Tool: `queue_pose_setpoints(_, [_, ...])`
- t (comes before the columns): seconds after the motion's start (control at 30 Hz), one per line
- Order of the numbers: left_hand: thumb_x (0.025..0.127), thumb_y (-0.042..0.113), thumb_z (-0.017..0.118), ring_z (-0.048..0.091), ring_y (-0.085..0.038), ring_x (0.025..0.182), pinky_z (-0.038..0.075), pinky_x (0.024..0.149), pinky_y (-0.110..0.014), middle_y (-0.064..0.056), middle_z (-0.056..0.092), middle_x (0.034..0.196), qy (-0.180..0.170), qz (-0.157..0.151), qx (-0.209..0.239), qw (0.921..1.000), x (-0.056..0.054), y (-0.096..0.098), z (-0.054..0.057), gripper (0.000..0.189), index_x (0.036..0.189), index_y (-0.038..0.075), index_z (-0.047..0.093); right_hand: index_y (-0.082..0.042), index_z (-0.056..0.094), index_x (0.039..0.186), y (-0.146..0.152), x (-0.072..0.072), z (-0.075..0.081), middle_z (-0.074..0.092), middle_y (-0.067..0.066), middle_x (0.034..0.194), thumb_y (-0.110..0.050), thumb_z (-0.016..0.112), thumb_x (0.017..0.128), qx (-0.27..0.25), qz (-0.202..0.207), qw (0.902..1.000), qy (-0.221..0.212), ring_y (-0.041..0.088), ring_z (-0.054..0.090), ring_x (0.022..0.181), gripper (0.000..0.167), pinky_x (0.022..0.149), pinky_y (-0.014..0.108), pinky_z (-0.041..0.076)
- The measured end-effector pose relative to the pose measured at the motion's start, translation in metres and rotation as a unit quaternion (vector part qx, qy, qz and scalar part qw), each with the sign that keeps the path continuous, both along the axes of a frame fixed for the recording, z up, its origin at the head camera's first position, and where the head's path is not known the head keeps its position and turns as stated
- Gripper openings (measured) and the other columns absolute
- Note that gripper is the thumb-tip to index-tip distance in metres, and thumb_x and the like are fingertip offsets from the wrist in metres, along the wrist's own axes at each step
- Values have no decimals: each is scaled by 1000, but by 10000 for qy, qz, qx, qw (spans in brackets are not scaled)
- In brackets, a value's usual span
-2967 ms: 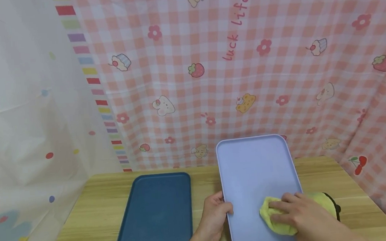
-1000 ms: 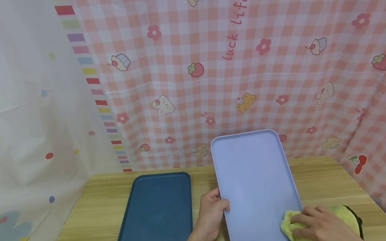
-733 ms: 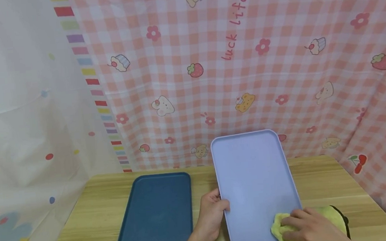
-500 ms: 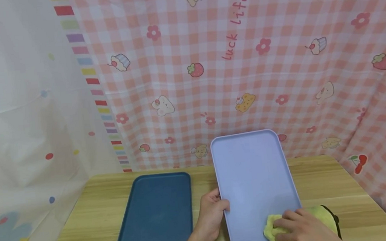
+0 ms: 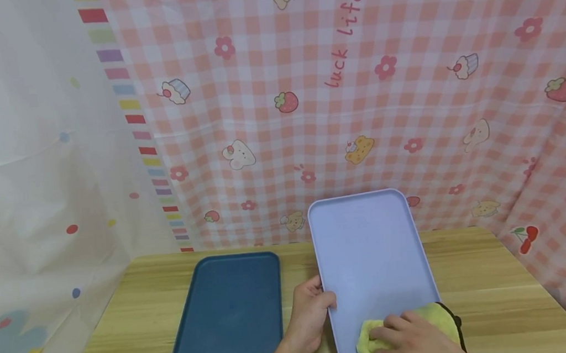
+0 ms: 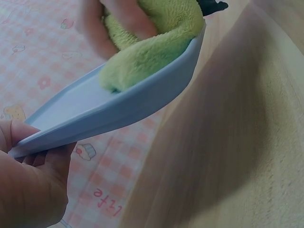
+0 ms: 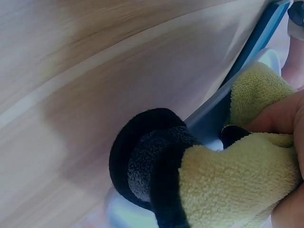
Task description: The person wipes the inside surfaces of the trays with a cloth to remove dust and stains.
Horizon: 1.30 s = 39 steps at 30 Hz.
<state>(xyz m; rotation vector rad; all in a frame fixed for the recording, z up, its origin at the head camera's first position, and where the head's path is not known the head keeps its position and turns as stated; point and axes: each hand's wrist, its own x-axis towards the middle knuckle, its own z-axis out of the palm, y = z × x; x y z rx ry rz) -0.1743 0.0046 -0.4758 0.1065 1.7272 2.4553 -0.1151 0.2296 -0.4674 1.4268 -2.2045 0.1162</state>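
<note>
A lavender tray is raised at a tilt above the table, its far end up against the checked cloth in the head view. My left hand grips its left rim, thumb on the inner face and fingers beneath. My right hand holds a bunched yellow-green towel against the tray's lower part. In the right wrist view the towel shows a black edge and a dark grey underside. The left wrist view shows the towel lying over the tray's near rim.
A dark blue tray lies flat on the wooden table, left of my left hand. Behind the table hangs a pink checked cloth, and a white patterned cloth hangs at the left.
Over the last second my right hand has slid the towel leftward across the tray's lower part. Since three seconds ago the tray has shifted slightly up and left. My left hand keeps its grip.
</note>
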Motion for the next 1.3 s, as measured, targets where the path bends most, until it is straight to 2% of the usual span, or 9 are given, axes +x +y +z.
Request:
queue_pose_setpoints(0.33, [65, -12, 51, 70, -16, 86, 53, 75, -27, -18, 77, 102, -118, 51, -21, 9999, 2, 0, 2, 55, 115, -11, 72, -37, 73, 94, -28, 1, 0, 66, -15, 111, -49, 73, 89, 62, 144, 9998, -98, 2, 50, 88, 13, 72, 13, 27])
queue_pose_setpoints(0.6, [64, -11, 50, 70, -15, 88, 52, 76, -27, -17, 77, 103, -86, 66, -15, 9999, 1, 0, 3, 56, 116, -10, 72, -35, 72, 94, -34, -2, 3, 66, -13, 110, -48, 73, 88, 128, 151, 9998, -23, 4, 48, 87, 15, 71, 14, 27])
queue_pose_setpoints(0.83, [63, -11, 51, 69, -15, 87, 51, 76, -26, -17, 77, 100, -97, 66, 8, 9999, 1, 0, 4, 55, 114, -10, 73, -33, 74, 99, -33, -7, 10, 67, -10, 113, -57, 67, 92, 300, 88, 9995, -23, 6, 50, 89, 26, 71, 17, 32])
queue_pose_setpoints(0.97, [64, -11, 51, 69, -16, 89, 51, 78, -26, -17, 77, 102, -93, 48, 11, 9999, 1, 0, 4, 55, 114, -9, 73, -32, 75, 98, -34, -11, 14, 68, -9, 113, -60, 69, 89, 62, 143, 9999, 36, 8, 52, 90, 30, 71, 19, 34])
queue_pose_setpoints(1.07, [64, -11, 51, 70, -16, 92, 51, 81, -26, -17, 77, 104, -93, 22, 11, 10000, 1, 0, 5, 56, 115, -9, 73, -30, 75, 98, -35, -14, 18, 69, -7, 113, -51, 81, 79, -114, 167, 9997, 106, 9, 54, 90, 29, 71, 21, 36])
queue_pose_setpoints(1.17, [63, -11, 51, 70, -16, 93, 51, 82, -25, -17, 77, 104, -70, 18, -9, 10000, 2, 0, 5, 56, 115, -9, 73, -28, 75, 99, -34, -16, 24, 69, -6, 114, -28, 91, 63, -127, 59, 9999, 60, 12, 56, 91, 40, 71, 24, 39])
queue_pose_setpoints(1.3, [63, -11, 51, 69, -14, 93, 50, 83, -24, -17, 77, 104, 8, 17, -39, 10000, 3, 2, 4, 57, 115, -9, 73, -27, 76, 102, -31, -17, 32, 71, -5, 116, 0, 82, 50, -105, -218, 9997, -53, 14, 57, 92, 59, 71, 29, 44])
